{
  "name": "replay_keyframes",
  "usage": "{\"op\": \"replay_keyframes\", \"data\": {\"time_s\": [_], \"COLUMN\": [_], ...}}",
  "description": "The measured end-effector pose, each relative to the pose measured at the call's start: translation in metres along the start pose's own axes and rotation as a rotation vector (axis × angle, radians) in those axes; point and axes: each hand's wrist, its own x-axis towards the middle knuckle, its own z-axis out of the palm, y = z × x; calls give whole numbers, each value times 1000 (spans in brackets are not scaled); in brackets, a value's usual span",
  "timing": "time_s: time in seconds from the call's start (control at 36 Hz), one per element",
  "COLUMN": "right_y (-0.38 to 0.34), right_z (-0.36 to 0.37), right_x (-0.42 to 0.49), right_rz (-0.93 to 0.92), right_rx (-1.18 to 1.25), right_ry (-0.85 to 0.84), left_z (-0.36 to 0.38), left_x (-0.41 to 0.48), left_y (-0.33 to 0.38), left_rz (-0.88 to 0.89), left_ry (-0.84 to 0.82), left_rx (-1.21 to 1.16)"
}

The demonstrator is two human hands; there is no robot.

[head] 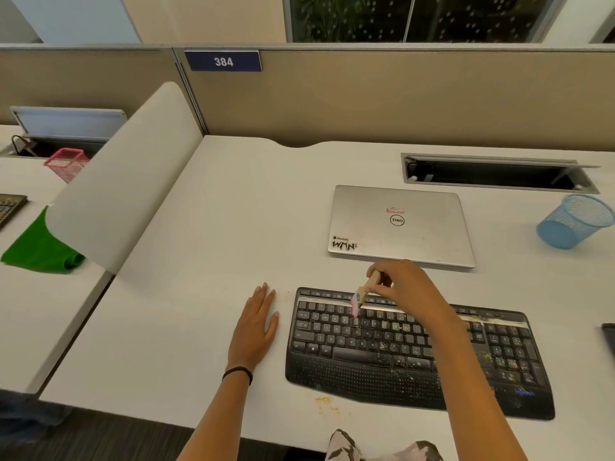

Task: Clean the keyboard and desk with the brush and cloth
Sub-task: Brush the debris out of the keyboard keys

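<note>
A black keyboard (382,357) lies on the white desk (216,227), speckled with yellowish crumbs on its right half and palm rest. My right hand (406,287) grips a small wooden-handled brush (361,296) whose pink bristles touch the upper key rows left of centre. Flat on the desk just left of the keyboard rests my left hand (258,324), fingers straight. A green cloth (40,247) lies on the neighbouring desk at far left, partly hidden behind the divider. A few crumbs (324,402) sit on the desk near the front edge.
A closed silver laptop (399,224) lies behind the keyboard. A blue mesh cup (572,221) stands at the right edge, with an open cable tray (499,173) behind it. A curved white divider (123,181) separates the left desk, which carries a pink mesh holder (66,163).
</note>
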Motion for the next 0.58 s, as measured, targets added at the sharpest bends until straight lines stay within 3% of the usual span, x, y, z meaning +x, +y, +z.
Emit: {"op": "replay_keyframes", "data": {"time_s": [0.17, 0.42, 0.5, 0.58], "right_y": [2, 9, 6, -2], "right_z": [-4, -4, -7, -6], "right_x": [0, -3, -5, -5], "right_rz": [11, 10, 2, -16], "right_rx": [3, -42, 14, 112], "right_ry": [-29, 105, 161, 113], "left_z": [0, 1, 2, 2], "left_x": [0, 1, 1, 1], "left_y": [0, -2, -2, -2], "left_rz": [1, 7, 10, 12], "left_ry": [3, 12, 16, 19], "left_rx": [-4, -5, -6, -9]}}
